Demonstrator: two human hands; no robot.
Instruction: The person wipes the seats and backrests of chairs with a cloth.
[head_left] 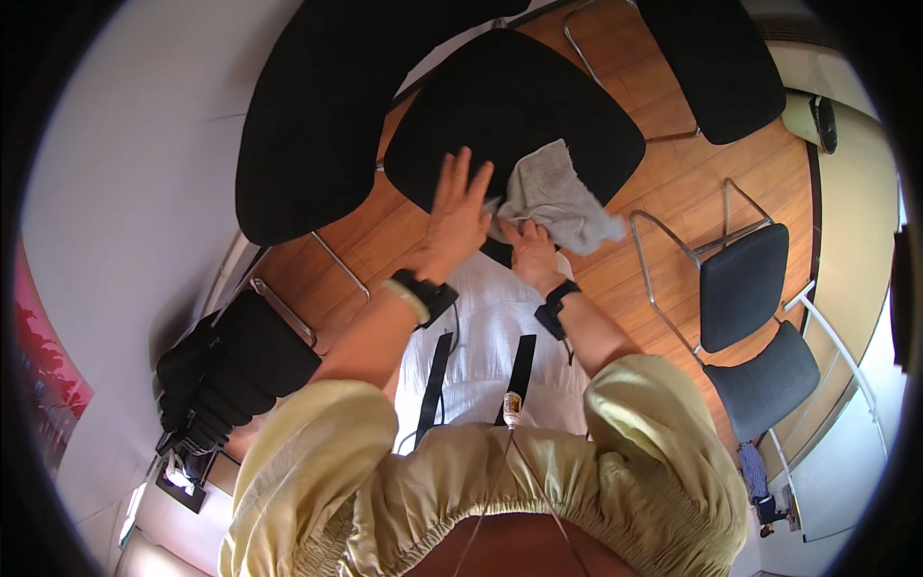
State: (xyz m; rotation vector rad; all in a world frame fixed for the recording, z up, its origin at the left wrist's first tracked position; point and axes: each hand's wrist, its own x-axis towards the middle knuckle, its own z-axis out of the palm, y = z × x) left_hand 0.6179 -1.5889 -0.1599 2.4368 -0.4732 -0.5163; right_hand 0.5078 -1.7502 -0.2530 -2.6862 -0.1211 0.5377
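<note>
A grey cloth (551, 191) lies crumpled over the front right part of a black chair seat (490, 94) before me. My right hand (535, 252) grips the cloth's near edge, with the thumb and fingers bunching the fabric. My left hand (458, 216) is just left of the cloth, over the seat's near left edge, its fingers extended and partly apart. Its thumb side is close to a fold of the cloth; whether they touch I cannot tell. Each wrist wears a black strap with a small device.
A black chair backrest (317, 130) rises at the left, beside the wall. Another black chair (714, 72) stands at the far right. A dark chair (746, 288) with metal legs stands right on the wooden floor (613, 288). Stacked black chairs (223, 368) are at lower left, a bin (807, 119) at upper right.
</note>
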